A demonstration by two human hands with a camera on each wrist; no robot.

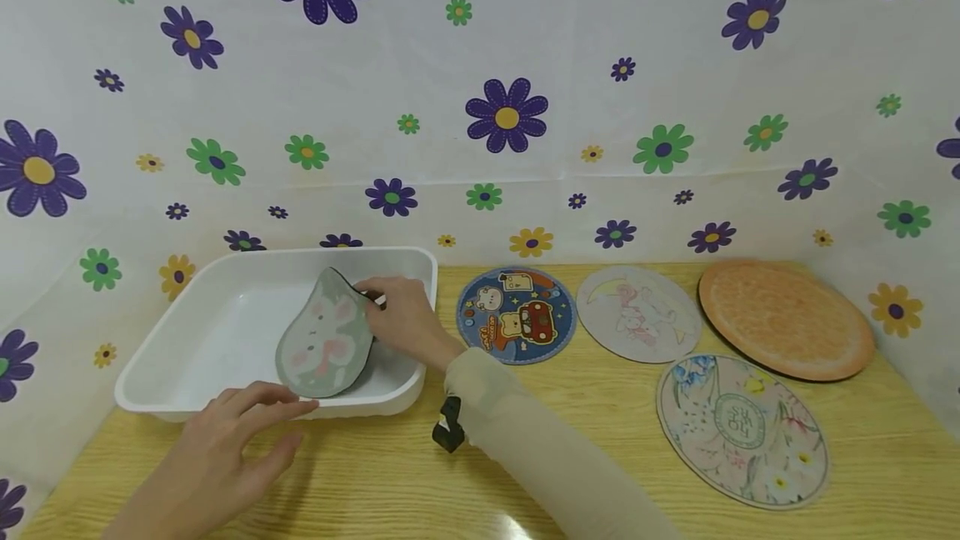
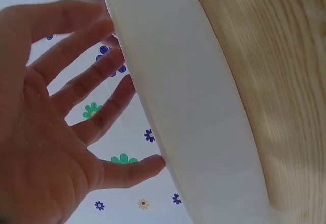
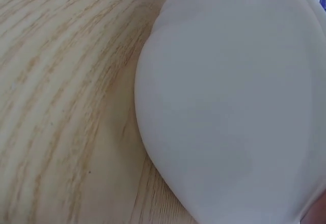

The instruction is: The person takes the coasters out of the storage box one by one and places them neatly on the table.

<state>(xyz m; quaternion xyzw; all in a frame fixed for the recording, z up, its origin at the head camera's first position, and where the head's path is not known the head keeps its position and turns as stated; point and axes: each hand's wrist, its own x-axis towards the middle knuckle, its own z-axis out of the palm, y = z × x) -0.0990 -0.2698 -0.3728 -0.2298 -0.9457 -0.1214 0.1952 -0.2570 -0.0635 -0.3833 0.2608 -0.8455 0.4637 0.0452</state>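
My right hand (image 1: 401, 319) reaches over the right side of a white plastic basin (image 1: 225, 340) and pinches the upper right edge of a grey mouse pad (image 1: 326, 336). The pad has a pale cartoon face with pink patches and a dark underside, and it stands tilted inside the basin with its lower edge by the front rim. My left hand (image 1: 232, 432) is at the basin's front rim, fingers extended and spread. In the left wrist view its fingertips (image 2: 155, 164) meet the rim. Mostly the basin's outer wall (image 3: 229, 107) fills the right wrist view.
Right of the basin, several mouse pads lie flat on the wooden table (image 1: 555, 440): a blue cartoon one (image 1: 517, 315), a pale rabbit one (image 1: 637, 315), an orange one (image 1: 783, 319) and a floral one (image 1: 742, 432). A flower-printed cloth (image 1: 450, 65) hangs behind.
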